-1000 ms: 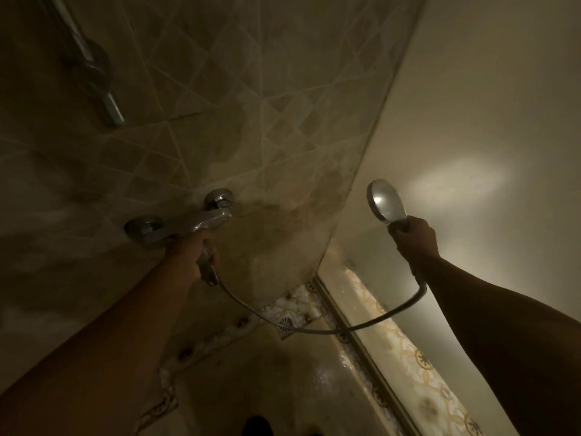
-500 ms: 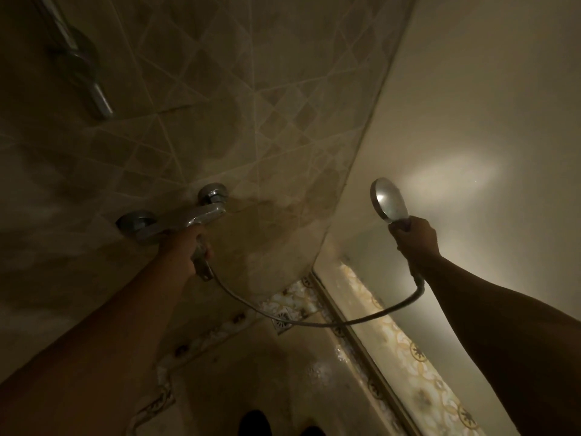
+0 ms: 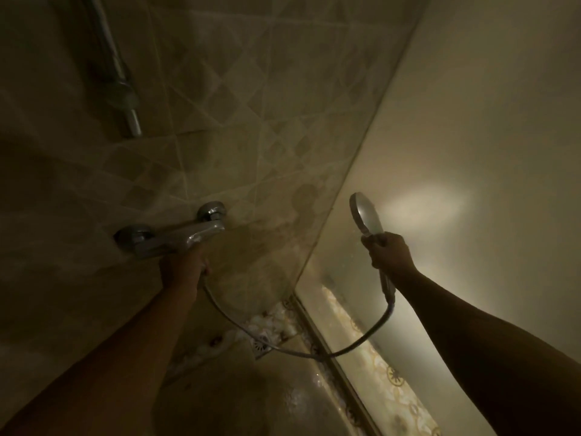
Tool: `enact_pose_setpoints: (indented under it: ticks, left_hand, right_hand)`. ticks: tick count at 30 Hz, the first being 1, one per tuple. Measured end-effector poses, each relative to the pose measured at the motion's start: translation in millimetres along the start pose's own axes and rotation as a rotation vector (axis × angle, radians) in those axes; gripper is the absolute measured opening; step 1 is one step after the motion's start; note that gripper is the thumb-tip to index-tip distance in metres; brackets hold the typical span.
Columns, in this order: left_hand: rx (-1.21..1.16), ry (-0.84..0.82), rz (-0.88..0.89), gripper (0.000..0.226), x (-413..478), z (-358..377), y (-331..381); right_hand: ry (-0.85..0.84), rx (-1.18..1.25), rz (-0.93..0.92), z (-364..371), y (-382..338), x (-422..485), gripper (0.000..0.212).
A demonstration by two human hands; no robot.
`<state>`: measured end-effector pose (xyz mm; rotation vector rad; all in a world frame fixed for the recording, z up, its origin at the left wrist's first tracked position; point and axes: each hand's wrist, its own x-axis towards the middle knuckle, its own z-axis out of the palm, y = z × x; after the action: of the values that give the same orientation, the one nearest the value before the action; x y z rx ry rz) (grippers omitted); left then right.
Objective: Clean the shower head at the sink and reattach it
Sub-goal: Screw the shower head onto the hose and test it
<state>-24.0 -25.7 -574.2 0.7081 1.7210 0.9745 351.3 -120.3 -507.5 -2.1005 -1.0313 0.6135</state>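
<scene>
1. While the right hand [image 3: 388, 251] wraps its fingers round the handle, the shower head [image 3: 366, 214] stands upright, disc uppermost, close to the frosted glass panel [image 3: 471, 121].
2. Hose [image 3: 283, 349] droops from the handle's lower end leftward to the mixer valve [image 3: 176, 239] on the tiled wall [image 3: 251, 89].
3. Left hand [image 3: 185, 265] sits at that hose joint, directly beneath the valve; its fingers are hidden, so its grip cannot be told.
4. No brand or writing is legible.

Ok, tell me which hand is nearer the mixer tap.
Left. The left hand grips the hose just beneath the mixer tap; the right hand holds the shower head far off to the right.
</scene>
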Motion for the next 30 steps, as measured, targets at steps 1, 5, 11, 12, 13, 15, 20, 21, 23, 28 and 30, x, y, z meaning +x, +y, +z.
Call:
enact_pose_setpoints:
  ticks: [1, 5, 11, 12, 13, 15, 20, 21, 23, 28, 30]
  left_hand:
    - [-0.003, -0.020, 0.011, 0.041, 0.7, -2.1, -1.4]
    - [0.115, -0.147, 0.039, 0.035, -4.1, -16.6, 5.2]
    - [0.755, -0.405, 0.190, 0.041, -49.7, -46.1, 63.9]
    - [0.921, -0.394, 0.237, 0.046, -63.1, -51.5, 78.4]
    - [1.046, -0.405, 0.306, 0.051, -76.2, -55.6, 92.0]
    - [1.114, -0.459, 0.410, 0.043, -90.3, -57.0, 115.7]
    - [0.532, -0.606, 0.459, 0.012, -113.2, -37.8, 167.7]
    - [0.414, -0.620, 0.457, 0.018, -116.6, -34.0, 179.4]
    - [0.292, -0.656, 0.486, 0.040, -121.0, -26.5, 203.0]
    - [0.261, -0.680, 0.596, 0.045, -137.0, -9.1, 238.9]
    - [0.155, -0.694, 0.613, 0.033, -143.3, -1.4, 247.0]
  right_hand:
    - [-0.020, 0.037, -0.004, 1.0, -9.4, -2.9, 0.027]
    - [-0.131, 0.249, -0.071, 6.2, -62.5, -17.1, 0.025]
    - [-0.293, 0.452, -0.205, 15.4, -157.1, -30.0, 0.031]
    - [-0.318, 0.474, -0.232, 16.8, -172.2, -30.3, 0.033]
    - [-0.344, 0.490, -0.262, 18.1, -187.6, -30.0, 0.035]
    - [-0.401, 0.496, -0.336, 19.7, -217.8, -29.8, 0.039]
    - [-0.583, 0.558, -0.471, 21.6, -284.3, -30.0, 0.041]
    - [-0.627, 0.584, -0.494, 20.4, -296.3, -29.6, 0.039]
    - [-0.720, 0.628, -0.539, 15.6, -318.5, -27.9, 0.033]
    - [-0.881, 0.740, -0.639, -4.0, -364.8, -16.5, 0.023]
    - [-0.921, 0.777, -0.671, -11.6, -382.1, -10.3, 0.022]
